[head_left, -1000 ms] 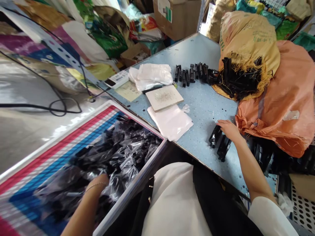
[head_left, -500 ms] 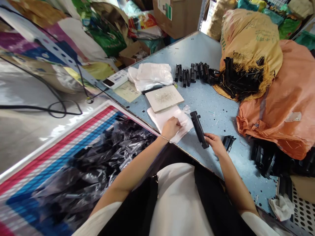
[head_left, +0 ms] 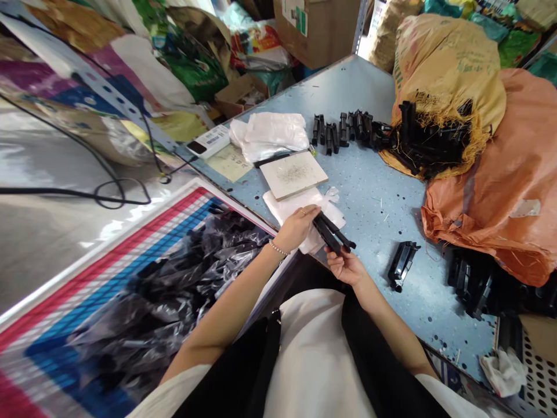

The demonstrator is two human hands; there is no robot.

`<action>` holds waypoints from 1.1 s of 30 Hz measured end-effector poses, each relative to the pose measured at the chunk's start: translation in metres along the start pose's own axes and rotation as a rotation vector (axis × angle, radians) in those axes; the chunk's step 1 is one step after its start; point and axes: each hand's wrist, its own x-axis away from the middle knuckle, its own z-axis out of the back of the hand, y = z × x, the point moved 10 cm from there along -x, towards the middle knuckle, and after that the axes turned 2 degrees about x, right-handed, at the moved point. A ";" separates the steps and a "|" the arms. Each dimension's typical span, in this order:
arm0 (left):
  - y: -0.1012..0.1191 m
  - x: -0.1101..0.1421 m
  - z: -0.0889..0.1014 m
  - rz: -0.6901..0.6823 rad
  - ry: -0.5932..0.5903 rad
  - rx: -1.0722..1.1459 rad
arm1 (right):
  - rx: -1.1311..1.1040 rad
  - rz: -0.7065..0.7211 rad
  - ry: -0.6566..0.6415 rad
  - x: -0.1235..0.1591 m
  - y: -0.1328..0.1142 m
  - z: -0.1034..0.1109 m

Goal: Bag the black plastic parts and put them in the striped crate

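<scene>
Above the front edge of the blue table, my right hand (head_left: 346, 267) grips the lower end of a long black plastic part (head_left: 331, 232), which is tilted up to the left. My left hand (head_left: 298, 226) is at the part's upper end, its fingers pressed together. What they pinch is hidden, whether the part or a bag. Beneath my left hand lies a stack of thin, whitish plastic bags (head_left: 334, 213), partly covered by a pale flat board (head_left: 296, 174). Right of my right hand, another black part (head_left: 402, 264) lies on the table.
A row of black parts (head_left: 343, 129) stands near more plastic bags (head_left: 278, 133). A yellow woven sack (head_left: 448, 58) spills black parts beside an orange sack (head_left: 513, 174). At lower left, a red, white and blue crate (head_left: 126, 255) holds bagged dark parts. More black parts lie at right.
My right hand has brought the black part left and toward me, to my left hand. My left hand has shifted from the bag stack's surface to the part's upper end.
</scene>
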 end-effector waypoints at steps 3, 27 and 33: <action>0.049 0.020 -0.004 -0.167 -0.055 0.015 | -0.013 0.102 0.046 -0.004 -0.011 -0.001; 0.119 0.063 -0.003 -0.210 -0.020 -0.001 | 1.037 0.794 0.434 0.065 -0.057 -0.046; 0.036 0.117 0.051 0.182 -0.131 -0.100 | 1.420 0.663 0.162 0.089 -0.049 -0.068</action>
